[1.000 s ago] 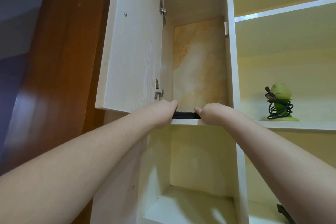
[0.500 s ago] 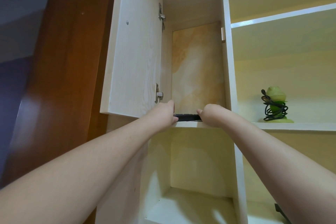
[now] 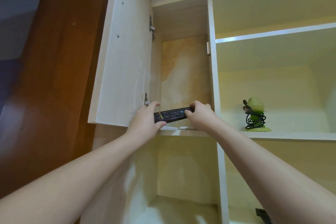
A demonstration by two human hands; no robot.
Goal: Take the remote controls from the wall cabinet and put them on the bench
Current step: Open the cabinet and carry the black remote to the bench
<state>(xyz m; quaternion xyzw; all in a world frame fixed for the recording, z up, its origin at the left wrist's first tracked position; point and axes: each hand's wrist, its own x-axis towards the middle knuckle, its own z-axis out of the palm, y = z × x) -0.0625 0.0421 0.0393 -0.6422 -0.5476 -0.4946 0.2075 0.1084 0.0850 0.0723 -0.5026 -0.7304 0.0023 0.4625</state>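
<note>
A black remote control [image 3: 171, 115] with coloured buttons is lifted a little above the shelf [image 3: 183, 132] of the open wall cabinet, tilted with its face toward me. My left hand [image 3: 145, 123] grips its left end, thumb underneath. Its right end is pinched by my right hand [image 3: 199, 114]. Below the remote, white flat things [image 3: 175, 128] lie on the shelf edge; what they are I cannot tell.
The cabinet door [image 3: 123, 60] stands open to the left, close to my left hand. A green figure wrapped in black cable [image 3: 254, 116] sits on the open shelf to the right. A dark object [image 3: 262, 214] shows at the bottom right. A brown wooden panel [image 3: 60, 78] lies left.
The black remote has come up off the shelf and tilted its buttons toward me, held between both hands. Before, it lay flat with only its edge showing.
</note>
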